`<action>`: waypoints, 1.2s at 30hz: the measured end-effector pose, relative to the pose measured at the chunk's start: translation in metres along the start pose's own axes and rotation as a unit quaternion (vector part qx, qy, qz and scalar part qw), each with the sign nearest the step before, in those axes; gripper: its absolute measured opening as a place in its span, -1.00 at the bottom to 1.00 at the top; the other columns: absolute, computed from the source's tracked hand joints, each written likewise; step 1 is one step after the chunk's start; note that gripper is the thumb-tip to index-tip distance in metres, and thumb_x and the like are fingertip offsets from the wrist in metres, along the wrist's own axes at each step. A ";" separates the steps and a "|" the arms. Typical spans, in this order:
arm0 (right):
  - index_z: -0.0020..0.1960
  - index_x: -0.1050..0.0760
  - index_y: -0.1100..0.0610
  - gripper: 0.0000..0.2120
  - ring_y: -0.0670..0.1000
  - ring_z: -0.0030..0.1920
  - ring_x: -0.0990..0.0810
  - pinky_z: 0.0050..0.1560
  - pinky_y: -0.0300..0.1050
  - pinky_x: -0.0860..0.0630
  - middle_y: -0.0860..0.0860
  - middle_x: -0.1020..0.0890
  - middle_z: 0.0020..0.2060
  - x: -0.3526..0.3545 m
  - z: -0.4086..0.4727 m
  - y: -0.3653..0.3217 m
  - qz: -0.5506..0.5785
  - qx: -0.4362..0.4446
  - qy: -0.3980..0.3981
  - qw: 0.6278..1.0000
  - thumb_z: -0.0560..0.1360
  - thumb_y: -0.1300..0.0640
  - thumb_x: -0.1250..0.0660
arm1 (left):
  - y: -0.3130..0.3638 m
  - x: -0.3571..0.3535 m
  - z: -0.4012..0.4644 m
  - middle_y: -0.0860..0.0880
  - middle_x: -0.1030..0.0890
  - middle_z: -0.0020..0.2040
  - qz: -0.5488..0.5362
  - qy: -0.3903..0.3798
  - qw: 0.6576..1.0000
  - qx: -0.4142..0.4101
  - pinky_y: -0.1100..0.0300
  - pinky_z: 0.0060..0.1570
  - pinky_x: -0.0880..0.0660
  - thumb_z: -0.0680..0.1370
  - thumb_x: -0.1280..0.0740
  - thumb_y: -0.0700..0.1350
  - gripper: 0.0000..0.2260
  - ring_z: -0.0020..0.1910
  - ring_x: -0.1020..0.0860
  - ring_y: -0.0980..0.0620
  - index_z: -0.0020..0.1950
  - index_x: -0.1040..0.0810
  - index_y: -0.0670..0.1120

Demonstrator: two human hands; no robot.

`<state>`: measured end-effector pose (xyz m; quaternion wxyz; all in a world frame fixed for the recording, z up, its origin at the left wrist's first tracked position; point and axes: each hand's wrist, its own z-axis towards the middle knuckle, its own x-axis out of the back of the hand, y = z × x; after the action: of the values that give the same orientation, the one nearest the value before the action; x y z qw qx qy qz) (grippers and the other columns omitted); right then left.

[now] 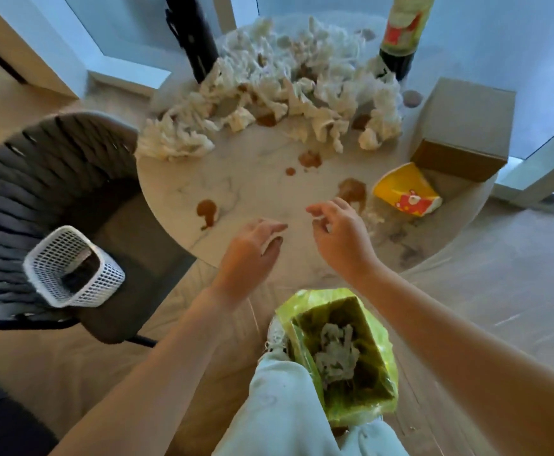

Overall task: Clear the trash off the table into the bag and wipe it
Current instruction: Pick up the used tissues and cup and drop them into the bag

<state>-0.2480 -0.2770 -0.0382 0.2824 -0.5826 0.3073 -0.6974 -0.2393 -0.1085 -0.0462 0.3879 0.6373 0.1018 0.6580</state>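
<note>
**A:** What does the head camera show, looking down?

**B:** A round, marble-patterned table [252,192] with two bare forearms reaching over its near edge. The left hand [252,248] hovers just above the near edge, fingers extended and loosely spread, nothing clearly in them. There may be a small pale scrap under the fingertips, but motion blur makes that uncertain.

**A:** And the other hand?

**B:** The right hand [338,232] is beside it, slightly further in. Its fingers are curled, with thumb and forefinger drawn close together. I cannot tell whether they pinch anything.

**A:** Where is the trash?

**B:** A large heap of crumpled white tissues [279,90] runs across the far half of the table, from the left edge to the right edge. Brown spill stains [207,210] dot the middle of the tabletop. A yellow paper cup [407,190] lies on its side near the right edge, and a few loose tissue scraps [372,218] lie between it and the right hand.

**A:** And the bag?

**B:** A green bag [344,353] lines a rectangular bin on the floor, just below the table's near edge, beside the person's leg in pale trousers [282,406]. Crumpled tissue already lies inside.

**A:** Anything else?

**B:** A dark bottle with a red label [400,37] at the far right edge, a black bottle [193,37] at the far left edge, and a cardboard box [463,130] at the right edge. Left of the table, a grey woven chair [38,179] carries a white mesh basket [71,268].
</note>
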 end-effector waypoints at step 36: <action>-0.06 -0.53 0.30 -0.87 0.08 -0.06 -0.37 -0.06 -0.26 -0.29 0.18 -0.42 -0.04 -0.125 0.261 -0.019 -0.106 0.052 -0.080 0.990 0.39 0.38 -0.32 | -0.159 0.047 0.144 -0.14 -0.51 -0.08 0.075 0.116 0.989 0.049 0.17 -0.02 -0.49 0.44 -0.38 -0.37 -0.75 -0.08 -0.49 -0.05 0.10 -0.55 -0.24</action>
<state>0.0291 -0.1964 -0.0688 0.2602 -0.6506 0.1838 -0.6894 -0.0411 -0.0223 -0.0869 0.2913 0.5806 0.1300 0.7491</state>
